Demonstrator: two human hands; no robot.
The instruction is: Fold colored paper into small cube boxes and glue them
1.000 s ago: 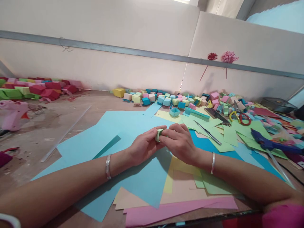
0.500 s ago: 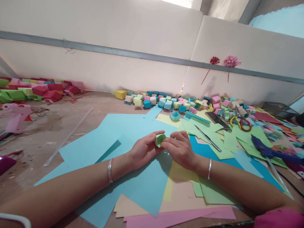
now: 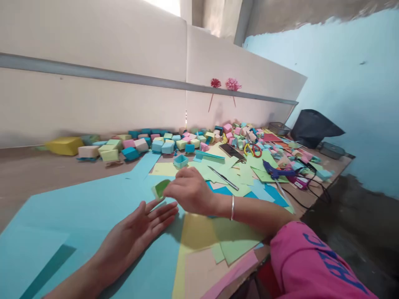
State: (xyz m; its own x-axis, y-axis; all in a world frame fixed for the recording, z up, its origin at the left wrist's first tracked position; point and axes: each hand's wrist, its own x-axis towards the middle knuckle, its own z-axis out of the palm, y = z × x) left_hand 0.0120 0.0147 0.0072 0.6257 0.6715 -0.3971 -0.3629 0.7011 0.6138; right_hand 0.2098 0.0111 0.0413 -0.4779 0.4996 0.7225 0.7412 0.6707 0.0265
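Observation:
Pinched in the fingers of my right hand [image 3: 193,191] is a small green paper box [image 3: 161,189], tilted so its hollow inside shows. Palm up, my left hand [image 3: 141,230] lies just below it with the fingers stretched out and nothing in them. Large light-blue paper sheets [image 3: 102,216] spread beneath both hands. Just beyond my right hand stands a small open blue paper box [image 3: 181,161]. A silver pen [image 3: 223,178] rests on green paper pieces to the right.
Several coloured paper cubes line the wall, including a yellow box [image 3: 65,146]. To the right are scissors [image 3: 253,150], a dark phone [image 3: 231,152] and a blue glue gun [image 3: 276,171] with a cable. The table edge [image 3: 328,182] drops off at the right.
The view has swung to the right. My left hand has let go of the green paper box and opened flat, while my right hand keeps hold of it.

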